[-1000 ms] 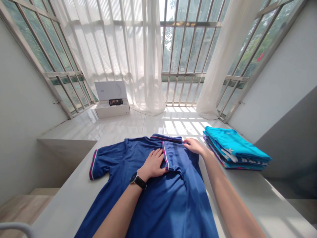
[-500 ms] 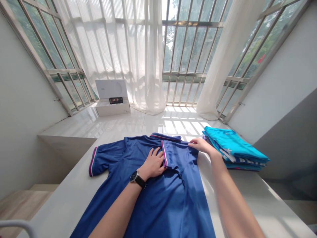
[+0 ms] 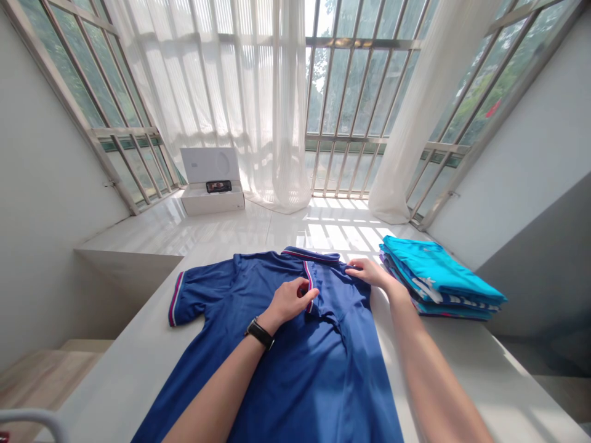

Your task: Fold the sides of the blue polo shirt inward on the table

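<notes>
Evidently, the step in hand is the inward folding of a sleeve on the dark blue shirt (image 3: 298, 369), which lies spread at six o'clock in the view, on the white surface (image 3: 108, 372). Nearest comes the left hand (image 3: 287, 301), a watch (image 3: 260, 333) on its wrist: thumb and fingers curl about the striped cuff (image 3: 309, 272), a gap showing between them – whether cloth is pinched there, I cannot tell. The folded sleeve (image 3: 329, 286) lies across the shirt's one o'clock, while the other sleeve (image 3: 207, 286) reaches out toward ten. Beyond the left hand and well apart from it, the right hand (image 3: 369, 272) touches the shoulder edge, just beside the collar (image 3: 311, 255) at the shirt's twelve; its grip is also unclear. The next move, I judge, calls for straightening the cuff while the shoulder edge stays steady.

Compared with half a second ago, the left hand is no longer flat beside the cuff but raised and curled on it – the right sits slightly nearer the collar. Farther off, the folded stack (image 3: 441, 277) at about half past three and the open box (image 3: 215, 202) between nine and ten look undisturbed
</notes>
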Available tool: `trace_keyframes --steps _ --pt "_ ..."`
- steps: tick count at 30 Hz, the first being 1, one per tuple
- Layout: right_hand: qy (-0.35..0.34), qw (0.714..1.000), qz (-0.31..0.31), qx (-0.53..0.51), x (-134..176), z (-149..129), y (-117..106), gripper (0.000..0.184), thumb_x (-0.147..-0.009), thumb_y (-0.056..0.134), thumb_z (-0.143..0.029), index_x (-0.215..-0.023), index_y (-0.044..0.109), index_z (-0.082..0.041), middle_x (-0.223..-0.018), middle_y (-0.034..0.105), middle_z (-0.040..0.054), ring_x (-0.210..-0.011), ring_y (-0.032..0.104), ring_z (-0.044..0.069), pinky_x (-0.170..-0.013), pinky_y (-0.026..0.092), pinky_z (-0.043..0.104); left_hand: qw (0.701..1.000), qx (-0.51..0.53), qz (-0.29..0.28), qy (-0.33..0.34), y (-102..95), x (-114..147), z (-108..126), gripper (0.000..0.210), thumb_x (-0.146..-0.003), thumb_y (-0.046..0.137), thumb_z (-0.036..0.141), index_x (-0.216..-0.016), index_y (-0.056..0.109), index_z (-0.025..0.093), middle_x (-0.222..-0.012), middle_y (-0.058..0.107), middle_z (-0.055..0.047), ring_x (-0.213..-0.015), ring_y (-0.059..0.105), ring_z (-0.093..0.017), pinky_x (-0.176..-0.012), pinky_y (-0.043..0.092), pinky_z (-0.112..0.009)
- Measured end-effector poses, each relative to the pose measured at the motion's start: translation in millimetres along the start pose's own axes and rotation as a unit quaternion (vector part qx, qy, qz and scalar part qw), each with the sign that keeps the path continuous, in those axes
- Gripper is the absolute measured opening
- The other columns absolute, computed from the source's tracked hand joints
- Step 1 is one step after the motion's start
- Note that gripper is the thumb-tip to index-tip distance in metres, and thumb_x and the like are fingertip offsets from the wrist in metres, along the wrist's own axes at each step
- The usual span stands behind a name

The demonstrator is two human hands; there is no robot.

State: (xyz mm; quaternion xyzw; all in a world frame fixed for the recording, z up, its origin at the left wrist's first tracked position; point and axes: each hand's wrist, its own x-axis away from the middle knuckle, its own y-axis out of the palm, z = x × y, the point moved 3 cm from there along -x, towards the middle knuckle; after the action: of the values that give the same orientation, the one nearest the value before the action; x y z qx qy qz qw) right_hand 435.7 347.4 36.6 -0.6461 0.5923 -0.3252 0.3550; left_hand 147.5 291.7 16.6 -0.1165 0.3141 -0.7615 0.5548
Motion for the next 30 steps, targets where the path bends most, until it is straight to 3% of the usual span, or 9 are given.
trace_keyframes --steps 2,6,10,14,16,18,24,27,30 --pt "-0.014 1.000 -0.013 0.004 -1 1 2 0.013 -0.083 0.066 -0.036 -0.077 0.074 -0.028 -0.078 0.075 0.0031 -0.080 0.069 0.024 -0.074 0.057 0.033 0.999 0.046 0.002 -0.006 2.7 -1 -1 0.020 -0.084 0.066 0.034 -0.098 0.071 0.020 -0.080 0.072 0.000 -0.070 0.064 -0.017 -0.070 0.050 -0.028" --pt "-0.004 0.999 0.016 0.030 -3 6 3 0.013 -0.086 0.064 -0.034 -0.080 0.074 -0.027 -0.087 0.076 0.0070 -0.083 0.070 0.028 -0.079 0.056 0.039 0.987 0.157 -0.020 -0.026 6.9 -3 -4 0.020 -0.082 0.064 0.026 -0.099 0.066 0.017 -0.076 0.069 0.000 -0.069 0.065 -0.015 -0.068 0.051 -0.026" --pt "0.008 0.996 0.060 0.063 -3 7 -2 0.008 -0.086 0.065 -0.029 -0.086 0.073 -0.027 -0.100 0.075 0.0096 -0.099 0.069 0.031 -0.090 0.053 0.041 0.995 0.098 0.008 -0.027 4.2 -2 -6 0.027 -0.084 0.065 0.029 -0.109 0.062 0.019 -0.074 0.068 0.002 -0.067 0.065 -0.017 -0.068 0.053 -0.029" --pt "-0.001 0.991 0.103 0.085 -2 -9 -24 0.021 -0.087 0.066 -0.032 -0.106 0.071 -0.024 -0.118 0.069 0.0122 -0.115 0.064 0.032 -0.098 0.049 0.041 0.995 -0.079 0.041 0.039 2.7 3 -7 0.041 -0.092 0.063 0.040 -0.128 0.058 0.021 -0.119 0.071 -0.010 -0.110 0.066 -0.028 -0.099 0.050 -0.042" --pt "-0.019 0.989 0.117 0.091 4 -27 -36 0.028 -0.089 0.065 -0.035 -0.114 0.069 -0.024 -0.126 0.067 0.0118 -0.121 0.061 0.031 -0.102 0.047 0.040 0.984 -0.162 0.025 0.064 6.1 6 -8 0.053 -0.095 0.059 0.046 -0.140 0.052 0.021 -0.143 0.060 -0.015 -0.136 0.051 -0.034 -0.116 0.035 -0.053" --pt "-0.035 0.988 0.117 0.095 17 -49 -42 0.030 -0.091 0.063 -0.038 -0.116 0.068 -0.024 -0.129 0.066 0.0110 -0.123 0.060 0.030 -0.104 0.046 0.039 0.974 -0.215 -0.007 0.064 10.8 7 -10 0.060 -0.097 0.054 0.052 -0.148 0.047 0.020 -0.154 0.050 -0.015 -0.147 0.037 -0.036 -0.122 0.022 -0.059" --pt "-0.090 0.990 0.024 0.104 121 -109 -3 0.032 -0.093 0.062 -0.044 -0.119 0.069 -0.028 -0.129 0.067 0.0115 -0.116 0.063 0.032 -0.102 0.049 0.044 0.957 -0.288 -0.032 0.033 11.9 0 -17 0.071 -0.099 0.040 0.063 -0.154 0.043 0.018 -0.163 0.037 -0.018 -0.153 0.027 -0.038 -0.122 0.016 -0.062" --pt "-0.087 0.996 -0.010 0.028 197 -112 24 0.025 -0.094 0.059 -0.044 -0.115 0.070 -0.036 -0.128 0.068 0.0085 -0.117 0.064 0.029 -0.103 0.050 0.043 0.948 -0.317 -0.026 -0.006 1.2 -6 -27 0.074 -0.099 0.036 0.066 -0.156 0.041 0.018 -0.165 0.033 -0.019 -0.154 0.025 -0.039 -0.122 0.016 -0.063" --pt "-0.042 0.996 0.031 -0.075 277 -94 43 0.026 -0.096 0.054 -0.049 -0.110 0.071 -0.036 -0.126 0.070 0.0073 -0.119 0.065 0.029 -0.102 0.054 0.043 0.938 -0.343 -0.021 -0.039 -13.5 -11 -38 0.075 -0.101 0.033 0.066 -0.157 0.038 0.017 -0.165 0.031 -0.019 -0.154 0.024 -0.039 -0.122 0.016 -0.062"
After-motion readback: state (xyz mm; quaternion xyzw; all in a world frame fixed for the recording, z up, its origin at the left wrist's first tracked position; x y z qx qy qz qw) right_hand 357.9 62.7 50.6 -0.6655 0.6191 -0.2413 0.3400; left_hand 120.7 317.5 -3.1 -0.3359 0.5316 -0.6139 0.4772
